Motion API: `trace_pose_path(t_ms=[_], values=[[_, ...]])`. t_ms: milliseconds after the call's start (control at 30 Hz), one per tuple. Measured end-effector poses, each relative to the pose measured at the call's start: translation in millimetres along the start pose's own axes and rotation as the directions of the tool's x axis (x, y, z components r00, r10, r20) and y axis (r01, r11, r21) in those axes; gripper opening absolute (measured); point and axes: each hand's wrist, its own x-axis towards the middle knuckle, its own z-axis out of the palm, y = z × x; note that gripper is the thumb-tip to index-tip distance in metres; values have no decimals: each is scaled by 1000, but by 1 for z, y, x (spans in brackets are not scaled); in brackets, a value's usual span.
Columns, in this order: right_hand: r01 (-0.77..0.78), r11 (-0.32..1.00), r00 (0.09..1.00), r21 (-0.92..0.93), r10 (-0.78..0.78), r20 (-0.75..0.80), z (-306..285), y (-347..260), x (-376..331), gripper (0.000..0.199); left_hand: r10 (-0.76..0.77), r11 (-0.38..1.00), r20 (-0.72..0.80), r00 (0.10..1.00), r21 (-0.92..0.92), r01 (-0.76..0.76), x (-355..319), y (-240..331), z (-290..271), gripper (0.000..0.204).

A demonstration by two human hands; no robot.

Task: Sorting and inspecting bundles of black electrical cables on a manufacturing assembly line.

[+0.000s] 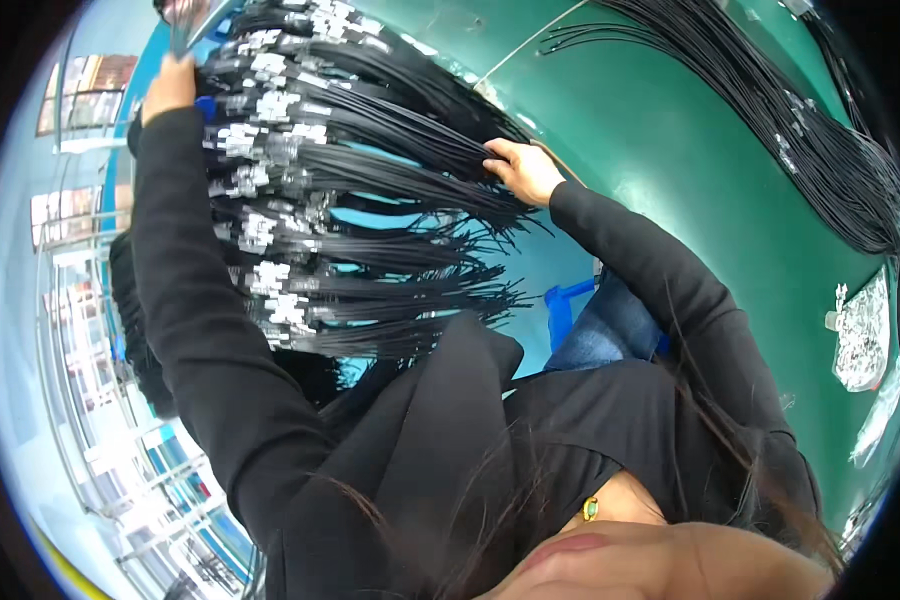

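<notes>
The right hand [523,168] rests on a hanging bundle of black cables [390,160], its fingers [498,160] curled and pressed into the strands, gripping a bunch of them near their loose ends. The strands run away from the fingers toward the white tags [270,105] and connectors that sit in rows further up the bundle. Below the fingers, more layers of the same cables fan out in tiers, each tier ending in frayed-looking black tips.

The left hand [170,85] is raised high at the far end of the bundle, just beside the tagged ends. Its fingers are hidden at the top of the view, so I cannot tell whether they are spread or closed, or what they touch. Both arms wear black sleeves [200,300].

Beyond the right fingers lies a green worktop [670,130]. A second sheaf of black cables [820,140] lies across it, well apart from the hand. Near the worktop's edge, farther still from the fingers, sit clear bags of small parts [863,335]. Beneath the right forearm a blue stool [565,305] and a knee in blue jeans [610,330] show.
</notes>
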Motion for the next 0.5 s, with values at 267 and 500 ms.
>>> trace_pose_path(t_ms=[267,500], values=[[96,993,994,62,-99,51,17,3,1,36,104,983,525,845,-184,-7,7,-38,28,37],[5,995,1000,-103,-5,-6,5,-11,-8,36,3,993,303,953,-112,32,0,0,-9,35]])
